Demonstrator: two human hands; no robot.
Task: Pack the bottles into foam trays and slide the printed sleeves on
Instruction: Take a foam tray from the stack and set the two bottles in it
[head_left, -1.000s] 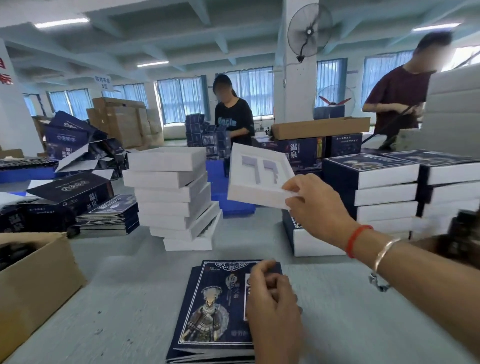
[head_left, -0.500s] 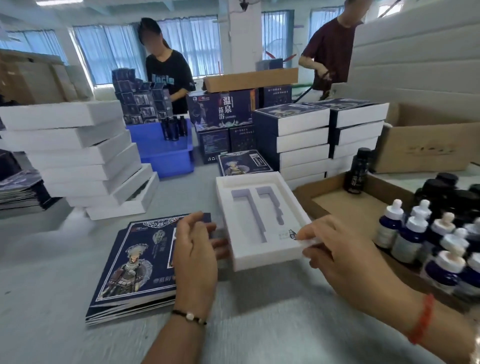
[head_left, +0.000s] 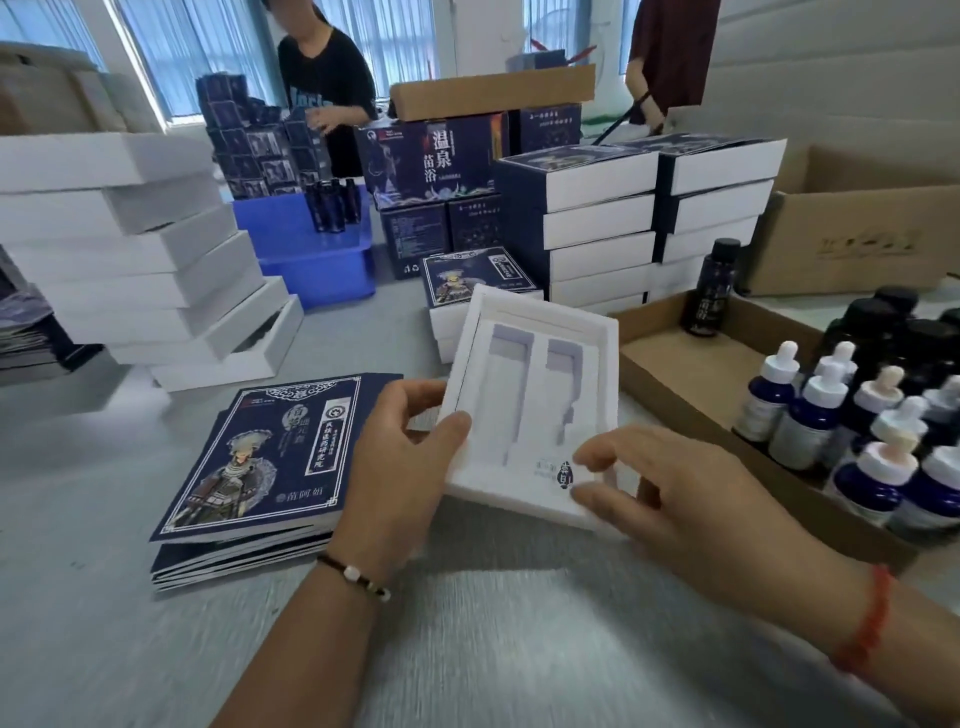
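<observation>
Now the hands have the foam tray (head_left: 524, 415) between them, mid-bench: left hand (head_left: 400, 462) gripping its left edge, right hand (head_left: 670, 499) pinching the near right corner, far end tilted up. Both cavities empty. Best set it flat and square before loading. Flat printed sleeves (head_left: 260, 462) lie just left; dropper bottles (head_left: 826, 415) wait toward the right edge in a cardboard box (head_left: 670, 374), dark bottles beyond, probably the second cavity's.

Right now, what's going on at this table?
A person is packing bottle sets. The left hand grips the near left corner of an empty white foam tray, and the right hand pinches its near right corner, both cutouts unfilled. Dropper bottles stand in a cardboard box to the right; printed sleeves lie stacked to the left.
</observation>
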